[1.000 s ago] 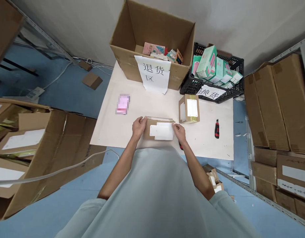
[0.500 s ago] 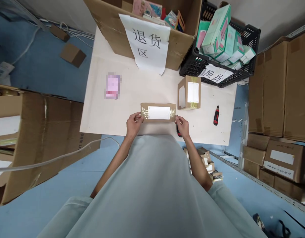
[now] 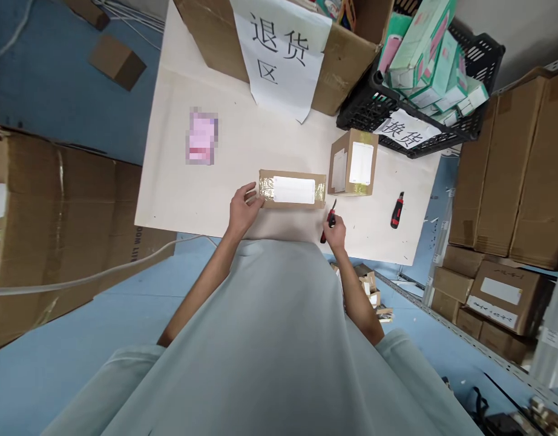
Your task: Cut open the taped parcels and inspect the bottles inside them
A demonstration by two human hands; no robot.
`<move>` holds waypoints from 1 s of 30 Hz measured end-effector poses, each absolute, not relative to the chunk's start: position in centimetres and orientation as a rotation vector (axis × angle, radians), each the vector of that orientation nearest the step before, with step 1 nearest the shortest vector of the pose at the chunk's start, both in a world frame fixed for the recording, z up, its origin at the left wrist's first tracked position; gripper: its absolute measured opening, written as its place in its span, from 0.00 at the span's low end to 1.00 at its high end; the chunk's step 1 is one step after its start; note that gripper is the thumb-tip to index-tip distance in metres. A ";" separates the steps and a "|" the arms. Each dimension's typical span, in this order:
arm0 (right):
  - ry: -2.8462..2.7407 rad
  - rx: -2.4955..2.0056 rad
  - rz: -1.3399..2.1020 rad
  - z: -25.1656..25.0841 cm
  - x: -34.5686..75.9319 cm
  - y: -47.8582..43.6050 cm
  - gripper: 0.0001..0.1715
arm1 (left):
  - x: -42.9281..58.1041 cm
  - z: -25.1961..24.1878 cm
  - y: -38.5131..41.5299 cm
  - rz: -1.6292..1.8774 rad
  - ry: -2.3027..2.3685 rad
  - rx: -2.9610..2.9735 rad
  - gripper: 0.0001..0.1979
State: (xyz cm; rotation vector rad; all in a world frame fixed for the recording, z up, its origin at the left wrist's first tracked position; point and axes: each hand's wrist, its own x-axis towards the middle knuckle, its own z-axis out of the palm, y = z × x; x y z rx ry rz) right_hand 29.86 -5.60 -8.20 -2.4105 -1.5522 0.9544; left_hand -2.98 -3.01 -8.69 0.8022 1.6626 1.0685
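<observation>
A long brown cardboard box [image 3: 292, 204] with a white label and clear tape at its ends lies near the table's front edge. My left hand [image 3: 245, 209] is at its left end, fingers apart, the thumb touching the box's corner. Just beyond the box's right end, my right hand [image 3: 336, 233] is closed around a red and black utility knife [image 3: 331, 214], whose tip points away from me. Part of its handle is hidden by the fingers. A smaller taped carton [image 3: 353, 162] with white labels stands behind the knife.
Another utility knife [image 3: 397, 210] lies at the right of the white table [image 3: 183, 200]. A pixelated pink item [image 3: 201, 138] is at the left. At the back stand a large carton [image 3: 215, 51] with a paper sign and a black crate [image 3: 365, 115] of green boxes. Shelved cartons [image 3: 501, 163] line the right.
My right hand has left the box's right end and taken hold of the utility knife lying beside it. My left hand stays at the left end, its fingers more spread. The view has shifted.
</observation>
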 end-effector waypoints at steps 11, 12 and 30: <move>-1.495 -2.043 0.993 -4.3 27.6 -2.5 0.34 | -2.4 -6.6 -4.3 1.090 1.606 0.835 0.27; -1.511 -2.033 1.010 -3.9 27.6 -2.8 0.35 | -2.7 -6.6 -4.7 1.087 1.623 0.844 0.28; -3.328 -1.480 0.640 7.2 16.3 1.8 0.34 | -4.7 -7.1 -6.9 1.013 1.562 1.005 0.17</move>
